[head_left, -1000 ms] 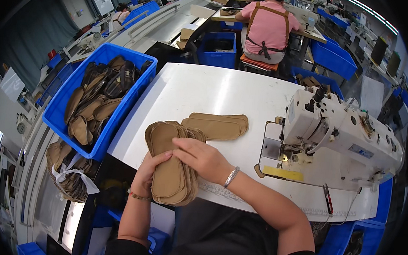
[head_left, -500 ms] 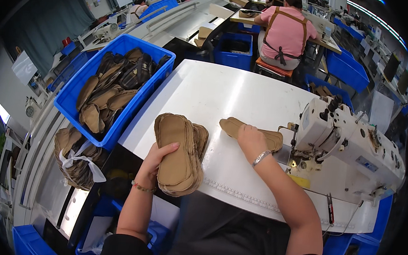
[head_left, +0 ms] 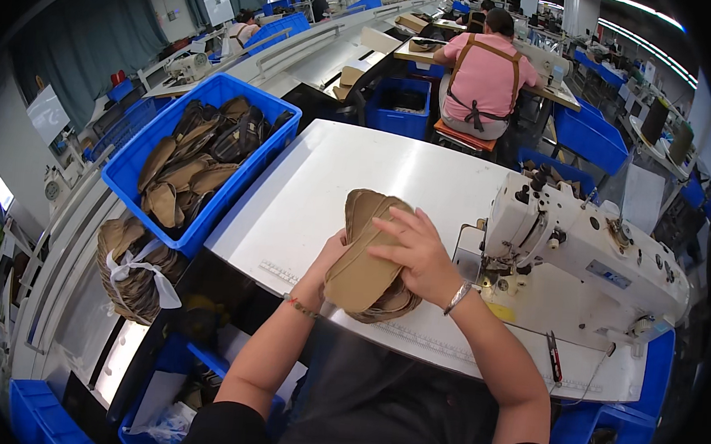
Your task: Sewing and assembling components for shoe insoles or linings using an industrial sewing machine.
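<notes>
A stack of tan, sole-shaped fabric pieces is held tilted over the white sewing table. My left hand grips it from the left side, with most of the fingers hidden behind the pieces. My right hand lies across the upper right of the stack, its fingers spread over the top pieces. One piece lies askew on the others. To the right of my right hand stands a white sewing machine, which neither hand touches.
A blue bin full of tan and dark shoe pieces stands at the table's left. Below it sits a bundle tied with white cloth. Snips lie near the right front edge. A person in pink sits ahead.
My right hand has come left from beside the sewing machine, bringing its tan piece onto the stack. My left hand has moved right with the stack.
</notes>
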